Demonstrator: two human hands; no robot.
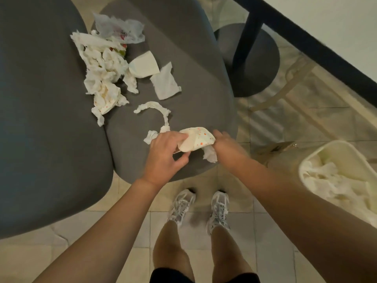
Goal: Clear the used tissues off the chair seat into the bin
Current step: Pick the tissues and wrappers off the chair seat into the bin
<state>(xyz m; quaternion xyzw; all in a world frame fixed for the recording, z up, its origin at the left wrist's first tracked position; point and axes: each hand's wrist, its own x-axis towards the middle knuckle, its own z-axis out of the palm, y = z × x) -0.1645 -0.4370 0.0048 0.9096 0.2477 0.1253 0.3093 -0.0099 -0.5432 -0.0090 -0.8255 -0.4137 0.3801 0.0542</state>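
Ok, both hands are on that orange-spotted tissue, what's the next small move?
Probably lift the orange-spotted white tissue off the grey chair seat: left hand and right hand already grip it, and the white bin sits at right.

Floor of pale beige tiles (265, 123), light falling in stripes. Dark table leg (245, 35) on a round base (259, 64). Pale wall (334, 23) upper right (dark band along its lower edge).
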